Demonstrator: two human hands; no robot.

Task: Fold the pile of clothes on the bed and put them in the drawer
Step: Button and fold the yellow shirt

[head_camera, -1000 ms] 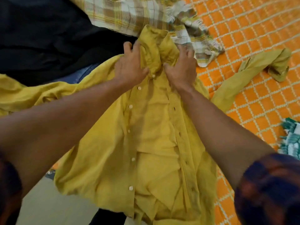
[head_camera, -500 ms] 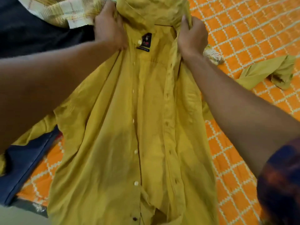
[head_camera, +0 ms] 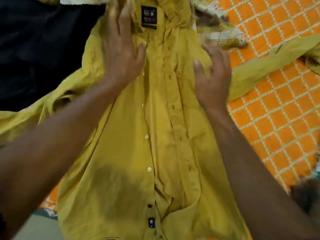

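A mustard-yellow button shirt (head_camera: 161, 135) lies front up along the bed, collar at the top with a dark label (head_camera: 149, 16) showing. My left hand (head_camera: 121, 51) presses flat on the shirt's left chest, fingers straight toward the collar. My right hand (head_camera: 213, 77) rests flat on the right chest panel, fingers spread. One yellow sleeve (head_camera: 270, 61) stretches out to the right across the bedspread; the other sleeve (head_camera: 52, 108) trails off to the left.
The orange bedspread (head_camera: 277, 118) with a white grid covers the bed. A dark garment (head_camera: 43, 49) lies at the upper left. A plaid cloth (head_camera: 223, 35) sits by the collar at the upper right. The bed's edge and grey floor (head_camera: 38, 227) show at the lower left.
Both hands have let go of the collar area and moved down onto the chest, now lying flat. The shirt has settled onto the bed.
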